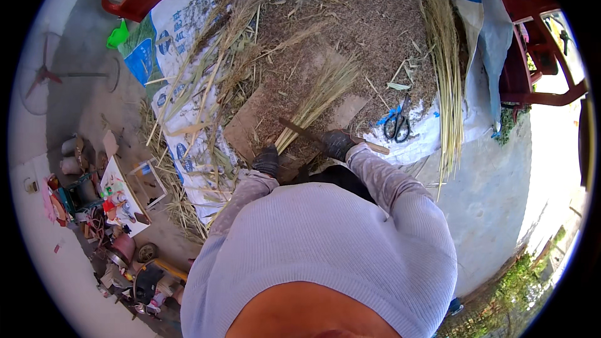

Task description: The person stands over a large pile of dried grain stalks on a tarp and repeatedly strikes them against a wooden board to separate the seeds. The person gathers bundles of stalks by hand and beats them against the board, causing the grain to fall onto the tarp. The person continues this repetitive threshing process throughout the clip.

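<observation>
My left hand (267,161), in a dark glove, is closed around the lower end of a bundle of dry grass stalks (325,91). The bundle's feathery heads fan out away from me to the upper right. My right hand (339,145), also gloved, grips a long, flat brown tool (300,130) with a pale wooden end showing past my wrist. Its dark part lies across the stalks just beyond my left hand; whether it presses on them I cannot tell. Beneath is a brown board (247,119) strewn with seed and chaff.
Dark-handled scissors (397,126) lie to the right on white sacking (426,138). A long sheaf of stalks (446,81) rests farther right. Loose stalks (216,69) spread at the left, and a seed heap (375,19) lies beyond. Clutter surrounds a white board (122,194) at lower left.
</observation>
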A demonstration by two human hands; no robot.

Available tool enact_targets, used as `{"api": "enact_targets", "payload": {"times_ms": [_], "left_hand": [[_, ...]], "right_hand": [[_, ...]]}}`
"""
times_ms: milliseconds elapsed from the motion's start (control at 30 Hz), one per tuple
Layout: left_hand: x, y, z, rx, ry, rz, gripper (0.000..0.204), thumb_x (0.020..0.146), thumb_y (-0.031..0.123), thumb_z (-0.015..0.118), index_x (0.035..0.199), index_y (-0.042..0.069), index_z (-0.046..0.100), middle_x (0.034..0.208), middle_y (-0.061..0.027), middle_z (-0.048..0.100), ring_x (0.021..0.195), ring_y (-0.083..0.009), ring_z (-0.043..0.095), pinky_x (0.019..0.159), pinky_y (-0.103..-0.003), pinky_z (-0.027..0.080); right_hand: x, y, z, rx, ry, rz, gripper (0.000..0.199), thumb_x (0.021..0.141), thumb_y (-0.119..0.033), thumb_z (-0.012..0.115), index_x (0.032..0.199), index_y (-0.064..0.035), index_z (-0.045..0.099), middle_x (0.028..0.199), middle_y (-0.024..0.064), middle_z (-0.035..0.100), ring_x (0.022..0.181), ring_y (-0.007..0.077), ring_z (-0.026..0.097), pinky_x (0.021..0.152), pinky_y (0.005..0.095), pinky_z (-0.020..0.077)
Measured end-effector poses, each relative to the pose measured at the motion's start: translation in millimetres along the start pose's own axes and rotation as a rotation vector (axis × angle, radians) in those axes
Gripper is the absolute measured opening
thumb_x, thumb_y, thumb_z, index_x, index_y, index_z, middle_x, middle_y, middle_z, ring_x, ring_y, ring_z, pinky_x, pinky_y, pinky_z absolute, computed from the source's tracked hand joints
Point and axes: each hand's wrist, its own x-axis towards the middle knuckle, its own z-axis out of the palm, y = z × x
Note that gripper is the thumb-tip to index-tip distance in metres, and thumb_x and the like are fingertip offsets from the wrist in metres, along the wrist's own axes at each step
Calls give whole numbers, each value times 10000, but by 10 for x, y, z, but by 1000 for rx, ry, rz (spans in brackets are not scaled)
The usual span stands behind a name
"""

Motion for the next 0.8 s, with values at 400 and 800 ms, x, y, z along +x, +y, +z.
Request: {"api": "enact_targets", "payload": {"times_ms": [400,800], "left_hand": [[23,22,37,-3,12,59,350,757,237,545,1068,85,499,936,-212,586,906,-377,562,769,-469,442],[-57,-251,178,-97,301,213,341,752,212,550,1058,86,468,864,-213,585,838,-391,572,711,-491,445]], "right_hand": [[-73,-66,31,40,52,5,309,835,-349,472,969,-84,559,851,181,606,831,354,580,723,444,446],[-248,553,-1139,-30,630,523,384,834,-398,452,856,-50,614,780,219,602,765,390,581,684,466,453]]}}
